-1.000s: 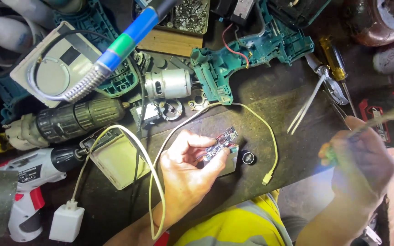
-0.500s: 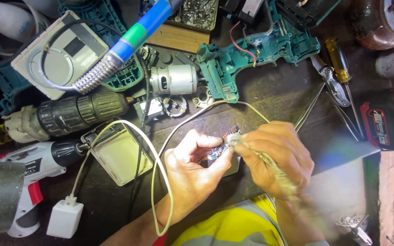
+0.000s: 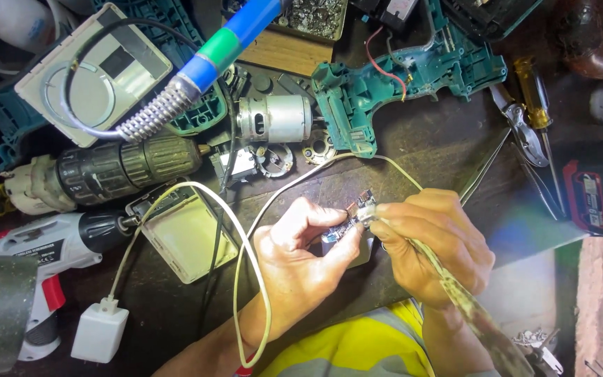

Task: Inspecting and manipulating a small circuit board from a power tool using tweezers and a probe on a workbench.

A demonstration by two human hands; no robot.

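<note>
Now both hands are meeting over the dark bench (image 3: pixel 448 150), w/ opened drill parts lying all round: teal drill shell (image 3: pixel 385 87), grey motor (image 3: pixel 273 119), dark drill body (image 3: pixel 106 167). Right hand (image 3: pixel 434 248), which was out at the bench's right edge 1 s ago, is now sitting closed round a thin worn tool handle (image 3: pixel 469 307), tip pressing at the small circuit board (image 3: pixel 349 225). Left hand (image 3: pixel 301 262) is pinching that board btwn thumb & fingers, holding it just above the bench, same spot as before. Tip contact is prob. on the board's upper end; too small to confirm. Pale cable (image 3: pixel 252 279) is looping over the left wrist.
</note>
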